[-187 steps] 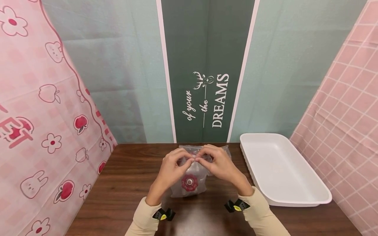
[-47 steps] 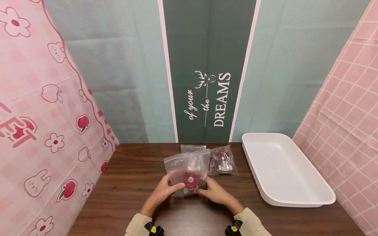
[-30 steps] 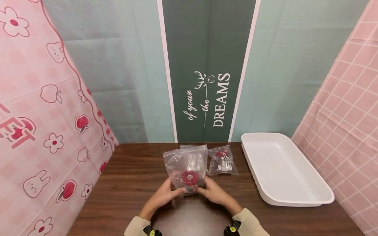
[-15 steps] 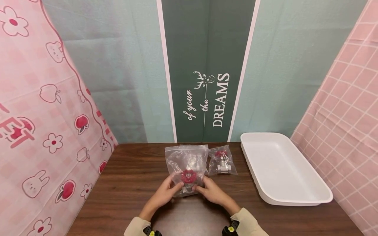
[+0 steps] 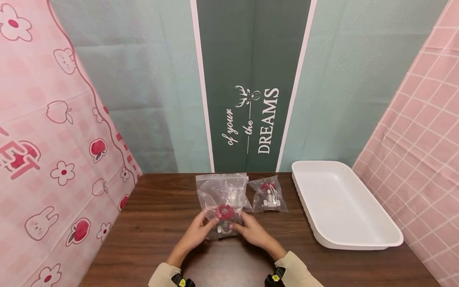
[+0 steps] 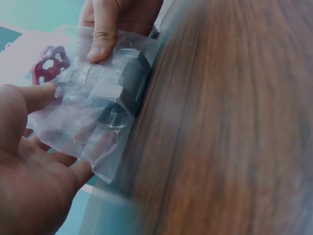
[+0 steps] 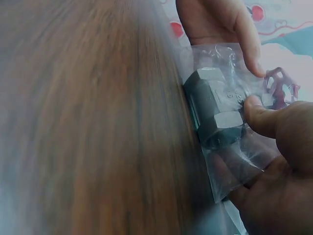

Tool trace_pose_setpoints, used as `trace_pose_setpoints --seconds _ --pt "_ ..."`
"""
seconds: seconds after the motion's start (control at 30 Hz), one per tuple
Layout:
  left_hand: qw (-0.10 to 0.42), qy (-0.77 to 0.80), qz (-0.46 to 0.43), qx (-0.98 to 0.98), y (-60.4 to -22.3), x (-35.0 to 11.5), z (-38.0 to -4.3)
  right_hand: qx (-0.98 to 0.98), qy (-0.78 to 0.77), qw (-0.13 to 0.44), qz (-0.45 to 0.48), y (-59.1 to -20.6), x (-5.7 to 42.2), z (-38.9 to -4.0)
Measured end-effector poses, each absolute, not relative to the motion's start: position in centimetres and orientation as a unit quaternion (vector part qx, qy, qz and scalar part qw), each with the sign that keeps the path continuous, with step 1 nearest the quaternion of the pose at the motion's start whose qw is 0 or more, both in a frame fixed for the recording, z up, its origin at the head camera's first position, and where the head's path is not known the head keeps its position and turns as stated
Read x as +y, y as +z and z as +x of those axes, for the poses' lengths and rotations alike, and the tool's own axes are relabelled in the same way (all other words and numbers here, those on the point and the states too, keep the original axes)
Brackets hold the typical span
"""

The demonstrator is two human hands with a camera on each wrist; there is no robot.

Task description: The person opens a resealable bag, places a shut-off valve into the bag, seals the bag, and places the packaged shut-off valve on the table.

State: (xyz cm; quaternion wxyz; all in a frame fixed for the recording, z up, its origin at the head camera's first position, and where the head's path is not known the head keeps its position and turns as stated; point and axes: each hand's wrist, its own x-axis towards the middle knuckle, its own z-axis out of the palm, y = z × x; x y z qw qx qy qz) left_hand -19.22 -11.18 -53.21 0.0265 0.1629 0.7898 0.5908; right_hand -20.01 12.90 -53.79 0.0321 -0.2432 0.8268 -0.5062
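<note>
A zip-lock bag point(image 5: 219, 187) of clear plastic stands on the table between both hands. Inside it is a metal valve point(image 7: 210, 105) with a threaded end and a red handwheel point(image 5: 224, 212). My left hand point(image 5: 195, 232) holds the bag's left side, thumb in front near the handwheel and fingers behind. From the right, my right hand point(image 5: 256, 233) grips the bagged valve, its thumb pressing the metal body in both wrist views. The valve's base sits right at the wooden surface. A second bagged valve point(image 5: 271, 204) lies just beyond my right hand.
A large white tray point(image 5: 346, 207) stands at the right of the wooden table point(image 5: 154, 211). Part of another clear bag point(image 5: 248, 205) shows behind the held one. Cloth screens enclose the back and both sides.
Earlier, both hands pinched high on the bag; they have since moved down to its lower sides. Over the last second the bagged valve has tipped more upright and shifted slightly left.
</note>
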Motion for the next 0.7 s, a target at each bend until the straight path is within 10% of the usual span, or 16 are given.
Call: trace_pose_setpoints --seconds 0.7 --pt "-0.042 0.662 0.053 0.747 -52.8 -13.1 -20.3 0.829 -0.513 0.008 -0.223 -53.4 8.1 -21.1"
